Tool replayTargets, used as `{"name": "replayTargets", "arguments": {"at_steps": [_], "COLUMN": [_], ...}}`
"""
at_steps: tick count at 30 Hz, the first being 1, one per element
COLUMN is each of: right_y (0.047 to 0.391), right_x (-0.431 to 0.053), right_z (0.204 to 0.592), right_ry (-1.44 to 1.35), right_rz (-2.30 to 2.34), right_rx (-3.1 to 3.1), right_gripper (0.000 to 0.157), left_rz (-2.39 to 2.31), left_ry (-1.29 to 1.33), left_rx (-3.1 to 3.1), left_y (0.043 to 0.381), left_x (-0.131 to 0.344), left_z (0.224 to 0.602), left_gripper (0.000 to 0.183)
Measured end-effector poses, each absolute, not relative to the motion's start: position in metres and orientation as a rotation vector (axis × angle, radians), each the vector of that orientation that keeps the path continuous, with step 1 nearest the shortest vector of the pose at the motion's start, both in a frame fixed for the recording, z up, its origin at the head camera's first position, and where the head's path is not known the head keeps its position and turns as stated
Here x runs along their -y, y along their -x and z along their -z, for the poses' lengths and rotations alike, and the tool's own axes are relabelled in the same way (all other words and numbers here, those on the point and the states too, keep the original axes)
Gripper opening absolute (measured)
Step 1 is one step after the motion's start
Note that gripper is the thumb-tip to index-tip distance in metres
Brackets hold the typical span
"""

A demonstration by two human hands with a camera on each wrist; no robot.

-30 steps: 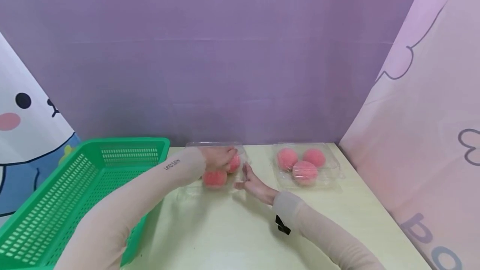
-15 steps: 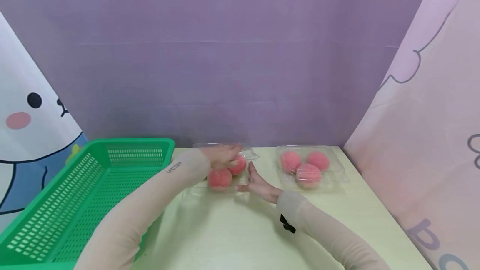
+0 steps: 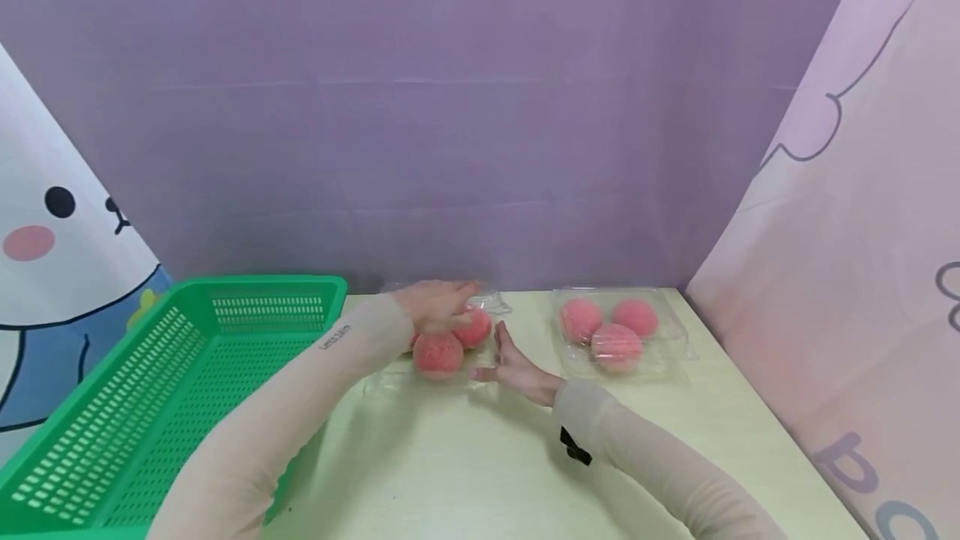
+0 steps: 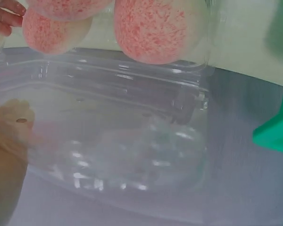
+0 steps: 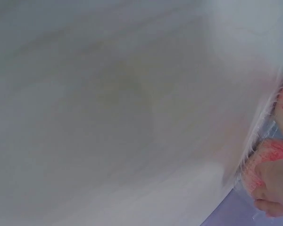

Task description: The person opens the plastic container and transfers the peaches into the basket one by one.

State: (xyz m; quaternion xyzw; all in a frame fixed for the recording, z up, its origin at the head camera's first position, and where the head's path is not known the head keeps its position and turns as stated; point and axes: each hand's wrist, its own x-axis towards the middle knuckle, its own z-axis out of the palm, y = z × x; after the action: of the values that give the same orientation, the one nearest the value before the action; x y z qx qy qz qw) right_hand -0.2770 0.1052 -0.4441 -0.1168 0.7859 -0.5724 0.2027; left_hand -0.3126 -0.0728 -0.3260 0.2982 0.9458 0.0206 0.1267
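A clear plastic clamshell box (image 3: pixel 480 369) stands at the back middle of the table with its lid (image 4: pixel 132 141) folded back. Pink peaches lie in it: a front peach (image 3: pixel 438 356), a right peach (image 3: pixel 474 327), and one on the left mostly hidden by my left hand. My left hand (image 3: pixel 435 304) hovers over or lightly touches the peaches, fingers stretched to the right; contact is unclear. At the box's right side is my right hand (image 3: pixel 522 372), with thumb and fingers spread apart. In the right wrist view, a sleeve (image 5: pixel 122 113) blocks most of the scene.
To the right stands a second clear box (image 3: pixel 667 365) with three peaches (image 3: pixel 617 347) inside. A large green basket (image 3: pixel 341 294) takes up the table's left side. A purple curtain (image 3: pixel 480 107) hangs behind, and a pink printed cloth (image 3: pixel 847 273) borders the right.
My left hand's fingers, curled at a peach one second ago, have straightened and lie flatter above the peaches. My right hand keeps its place by the box. The head view has shifted slightly.
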Motion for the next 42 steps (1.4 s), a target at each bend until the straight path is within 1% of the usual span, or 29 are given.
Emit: {"name": "replayTargets", "arguments": {"at_steps": [4, 9, 16, 20, 24, 31, 39, 42], "right_y": [0.277, 0.277, 0.275, 0.277, 0.275, 0.274, 0.276, 0.275], "right_x": [-0.106, -0.108, -0.109, -0.11, -0.109, -0.107, -0.11, -0.11], "right_z": [0.444, 0.442, 0.442, 0.444, 0.445, 0.447, 0.441, 0.439], "right_ry": [0.333, 0.324, 0.311, 0.315, 0.322, 0.34, 0.374, 0.37], "right_rz": [1.604, 1.623, 1.618, 1.628, 1.625, 1.64, 1.627, 1.629], "right_rx": [-2.183, -2.162, -2.168, -2.171, -2.161, -2.143, -2.149, -2.145], "right_gripper": [0.102, 0.104, 0.106, 0.106, 0.106, 0.107, 0.104, 0.104], "left_rz": [-0.059, -0.066, -0.158, -0.322, -0.51, -0.744, -1.08, -1.163], "left_ry": [-0.911, -0.894, -0.801, -0.737, -0.678, -0.558, -0.353, -0.304], "left_rx": [-2.787, -2.827, -2.884, -2.899, -2.908, -2.919, -2.843, -2.814], "left_y": [0.313, 0.314, 0.314, 0.314, 0.312, 0.314, 0.329, 0.335], "left_x": [0.085, 0.112, 0.161, 0.178, 0.182, 0.179, 0.179, 0.177], "left_z": [0.322, 0.312, 0.308, 0.311, 0.316, 0.318, 0.308, 0.304], "left_gripper": [0.063, 0.061, 0.062, 0.058, 0.059, 0.07, 0.076, 0.076]}}
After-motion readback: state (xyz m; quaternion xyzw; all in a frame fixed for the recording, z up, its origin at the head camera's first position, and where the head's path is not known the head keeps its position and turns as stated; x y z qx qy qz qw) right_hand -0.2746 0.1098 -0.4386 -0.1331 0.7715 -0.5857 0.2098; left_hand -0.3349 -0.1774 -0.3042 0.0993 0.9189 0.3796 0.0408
